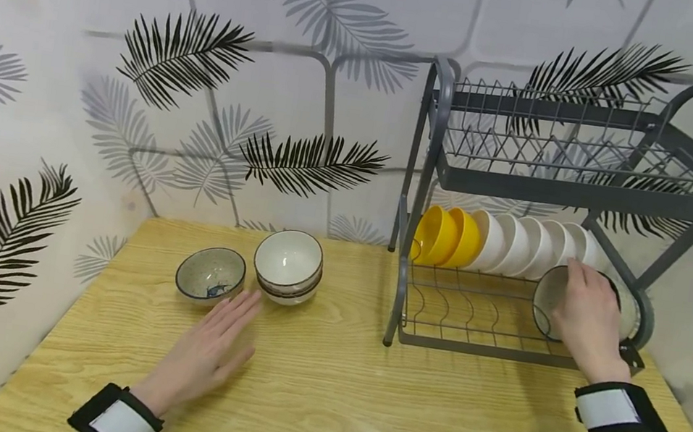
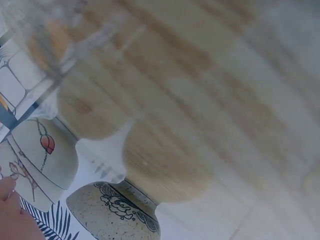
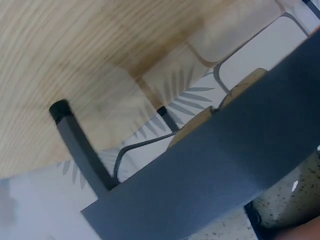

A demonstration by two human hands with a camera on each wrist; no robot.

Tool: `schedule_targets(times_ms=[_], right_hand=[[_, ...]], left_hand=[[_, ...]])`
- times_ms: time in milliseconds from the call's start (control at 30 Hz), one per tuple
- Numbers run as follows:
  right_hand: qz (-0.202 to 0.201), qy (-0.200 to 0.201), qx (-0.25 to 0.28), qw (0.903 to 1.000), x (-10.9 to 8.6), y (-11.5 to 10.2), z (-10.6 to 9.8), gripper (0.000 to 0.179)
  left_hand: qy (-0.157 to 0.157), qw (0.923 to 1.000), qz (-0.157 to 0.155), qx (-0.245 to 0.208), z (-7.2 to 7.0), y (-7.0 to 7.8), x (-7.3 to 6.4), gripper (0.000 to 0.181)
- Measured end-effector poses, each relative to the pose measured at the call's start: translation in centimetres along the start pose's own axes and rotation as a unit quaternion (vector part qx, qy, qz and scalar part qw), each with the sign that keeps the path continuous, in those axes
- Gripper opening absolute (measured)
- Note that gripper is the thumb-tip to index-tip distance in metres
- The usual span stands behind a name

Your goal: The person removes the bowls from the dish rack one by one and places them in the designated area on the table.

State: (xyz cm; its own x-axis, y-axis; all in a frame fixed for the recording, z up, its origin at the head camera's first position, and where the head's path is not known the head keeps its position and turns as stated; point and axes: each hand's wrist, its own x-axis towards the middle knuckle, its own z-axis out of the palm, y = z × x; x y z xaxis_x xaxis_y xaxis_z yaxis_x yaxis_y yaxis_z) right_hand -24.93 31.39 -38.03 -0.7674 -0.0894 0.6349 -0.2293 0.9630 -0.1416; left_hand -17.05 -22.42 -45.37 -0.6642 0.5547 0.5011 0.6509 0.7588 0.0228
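Observation:
At the right end of the rack's lower tier, my right hand (image 1: pixel 589 317) grips a speckled bowl (image 1: pixel 547 301) with a dark rim, standing on its side. Another pale bowl (image 1: pixel 633 316) shows partly behind that hand. My left hand (image 1: pixel 207 347) is stretched out over the table, fingers straight and holding nothing. Its fingertips are close to a speckled bowl (image 1: pixel 207 272) with a blue drawing inside. Beside that is a short stack of white bowls (image 1: pixel 288 263) with brown rims; the left wrist view shows a red flower on a stacked bowl (image 2: pixel 47 150).
A grey two-tier dish rack (image 1: pixel 499 351) stands on the wooden table (image 1: pixel 323 395) at the right. Two yellow bowls (image 1: pixel 439 237) and several white bowls (image 1: pixel 513 245) stand in a row along its lower tier. A wall with leaf patterns (image 1: pixel 202 117) rises behind.

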Motion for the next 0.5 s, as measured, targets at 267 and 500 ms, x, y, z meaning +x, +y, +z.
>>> schedule_targets(times_ms=[267, 500], right_hand=[[0.027, -0.036, 0.022, 0.9987, 0.59, 0.45, -0.30, 0.057], [0.032, 0.024, 0.066, 0.9970, 0.14, 0.42, 0.12, 0.051]], left_hand=[[-0.009, 0.9997, 0.022, -0.009, -0.12, 0.23, -0.09, 0.065], [-0.028, 0.9990, 0.028, -0.017, 0.00, 0.59, -0.42, 0.061]])
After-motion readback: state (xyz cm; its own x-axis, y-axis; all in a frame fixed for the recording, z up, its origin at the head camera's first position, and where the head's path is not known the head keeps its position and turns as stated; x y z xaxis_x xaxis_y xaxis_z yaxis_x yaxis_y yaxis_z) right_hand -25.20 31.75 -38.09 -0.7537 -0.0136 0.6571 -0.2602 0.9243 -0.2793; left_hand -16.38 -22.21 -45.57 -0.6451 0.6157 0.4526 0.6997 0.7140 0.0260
